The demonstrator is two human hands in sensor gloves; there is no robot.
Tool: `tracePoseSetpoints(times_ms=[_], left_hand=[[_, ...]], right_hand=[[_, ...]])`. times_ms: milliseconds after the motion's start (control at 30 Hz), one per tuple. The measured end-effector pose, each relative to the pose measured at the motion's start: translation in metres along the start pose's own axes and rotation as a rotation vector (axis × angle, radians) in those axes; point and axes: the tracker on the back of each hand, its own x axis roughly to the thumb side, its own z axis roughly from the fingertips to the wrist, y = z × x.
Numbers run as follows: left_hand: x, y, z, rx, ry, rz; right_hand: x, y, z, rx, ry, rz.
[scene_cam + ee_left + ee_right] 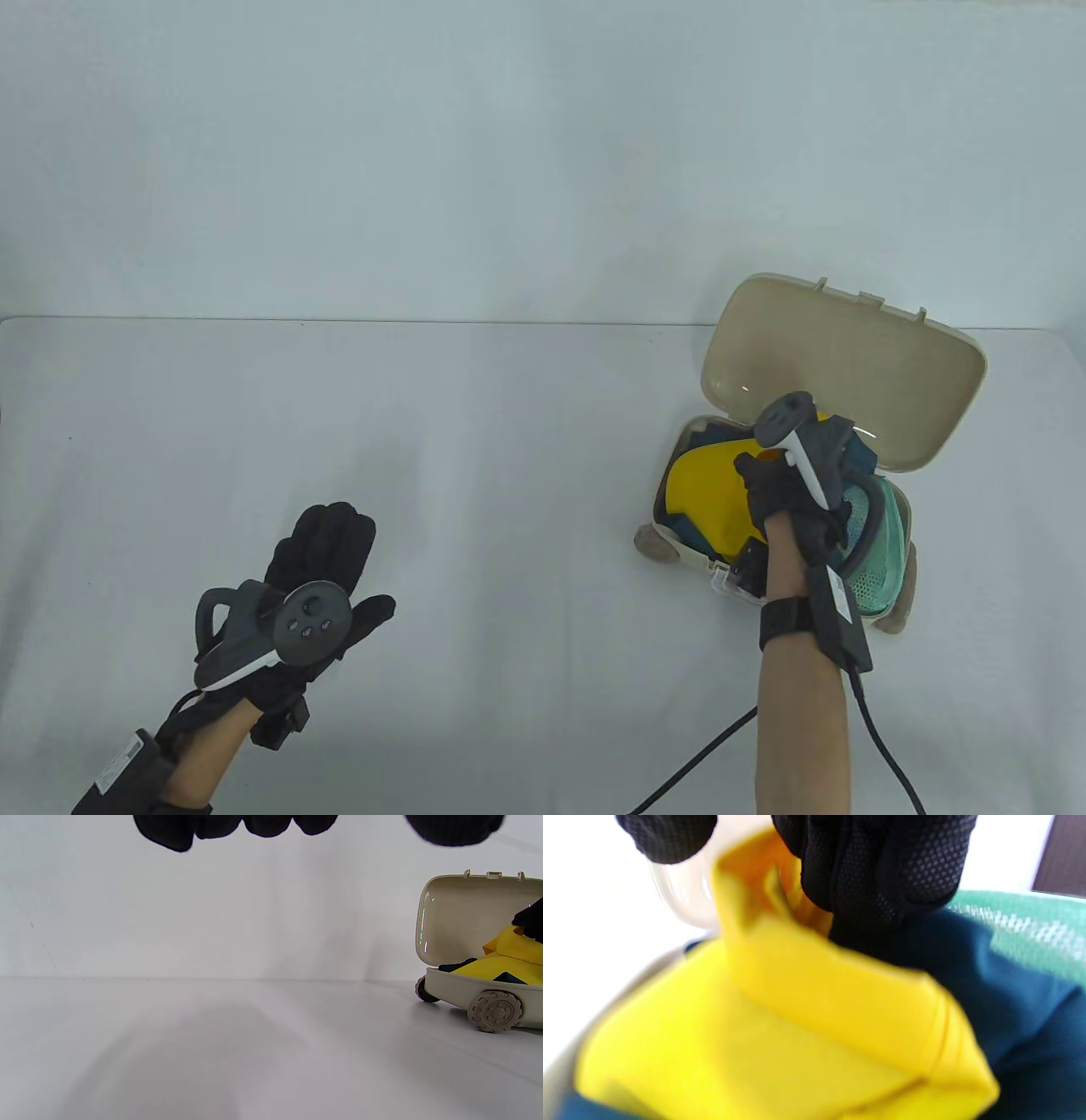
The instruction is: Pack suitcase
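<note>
A small beige suitcase (848, 373) lies open at the right of the table, lid propped up behind it. Inside are a folded yellow cloth (708, 497), a dark teal cloth (861, 458) and a green mesh pocket (874, 552). My right hand (768, 475) reaches into the case. In the right wrist view the right hand (874, 870) holds a raised flap of the yellow cloth (797, 1027) beside the teal cloth (1009, 1018). My left hand (339, 552) hovers flat over the table at the left, fingers straight, holding nothing. In the left wrist view the suitcase (458, 988) stands far right.
The suitcase has small wheels (494, 1012) on its near side. A black cable (704, 755) trails from my right wrist to the table's front edge. The white table (509, 441) ends at a far edge against a pale wall.
</note>
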Motion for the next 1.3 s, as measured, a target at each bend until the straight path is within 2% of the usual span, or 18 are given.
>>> tracePoseSetpoints(times_ms=[133,300,400,567,667,833,1000,1300], left_hand=[[-0.001,0.0,0.0,0.006,0.002,0.009],[-0.002,0.001,0.001,0.014,0.003,0.013],[-0.003,0.001,0.001,0.013,0.003,0.013],[-0.003,0.0,0.001,0.003,0.006,0.012],[-0.004,-0.001,0.0,-0.004,0.009,0.014],[-0.004,0.0,0.0,-0.006,0.015,0.015],[-0.004,0.0,0.001,-0.008,0.023,0.017],[-0.006,0.002,0.0,-0.003,0.028,0.027]], right_hand=[[-0.022,-0.037,0.008,-0.078,-0.001,-0.035],[-0.064,-0.053,0.003,-0.12,0.086,-0.037],[-0.093,-0.043,-0.004,-0.115,0.161,-0.032],[-0.14,-0.004,-0.02,-0.044,0.305,0.002],[-0.157,0.019,-0.026,0.029,0.333,0.011],[-0.165,0.041,-0.033,0.143,0.313,-0.004],[-0.163,0.059,-0.039,0.2,0.291,-0.013],[-0.152,0.065,-0.036,0.19,0.251,0.017]])
